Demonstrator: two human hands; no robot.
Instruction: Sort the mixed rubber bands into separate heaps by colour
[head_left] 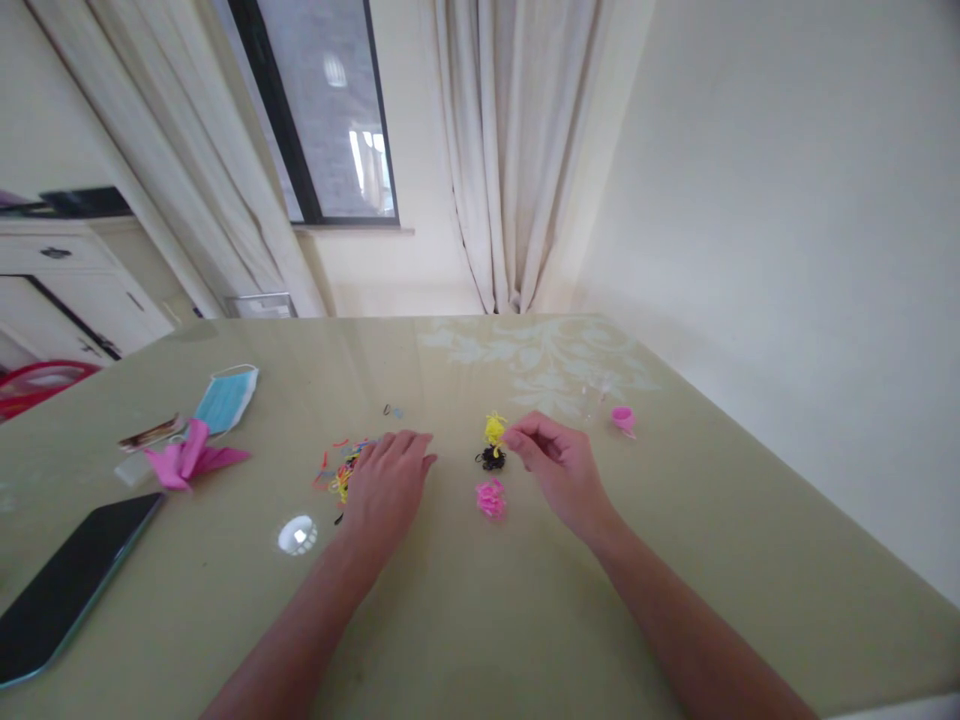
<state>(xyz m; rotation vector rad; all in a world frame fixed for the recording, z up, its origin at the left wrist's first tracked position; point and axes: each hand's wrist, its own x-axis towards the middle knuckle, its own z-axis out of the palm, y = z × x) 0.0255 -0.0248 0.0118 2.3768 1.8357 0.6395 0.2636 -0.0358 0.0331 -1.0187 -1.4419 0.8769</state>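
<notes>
My left hand [386, 485] lies palm down on the table, fingers stretched out, its tips beside a loose scatter of mixed coloured small rubber bands [341, 468]. My right hand [559, 465] is pinched, thumb against fingers, right next to a yellow pile of bands [494, 428]. Just below that sits a black pile [491, 459], and nearer me a pink pile [491, 497]. What the pinch holds is too small to make out.
A pink cap [623, 418] and a clear small container [589, 400] sit to the right. On the left lie a blue face mask [227, 397], pink folded paper [187, 460] and a dark phone [67, 585]. The olive glass-topped table [480, 620] meets a wall on the right.
</notes>
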